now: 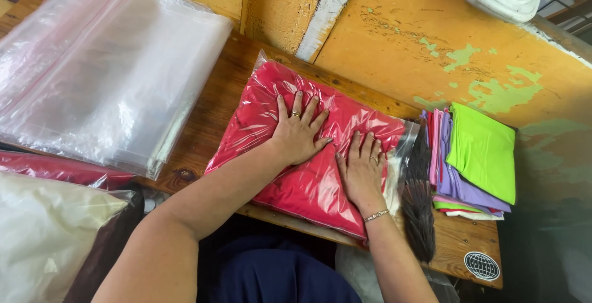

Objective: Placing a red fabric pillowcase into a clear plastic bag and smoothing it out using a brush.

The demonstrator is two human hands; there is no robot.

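Both hands lie on the bagged garment [308, 161] at the worktop [209, 106] middle; empty bags [105, 69] left, folded cloths [475, 161] at right edge

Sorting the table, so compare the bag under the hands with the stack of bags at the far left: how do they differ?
The red bag is filled with red cloth; the clear stack looks empty. The red bag lies single under both hands; the stack is untouched. Both are clear plastic on the wooden table.

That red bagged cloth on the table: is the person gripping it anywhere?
Nothing is gripped. The left hand and right hand lie flat, palms down, on top of the red bagged garment, fingers spread.
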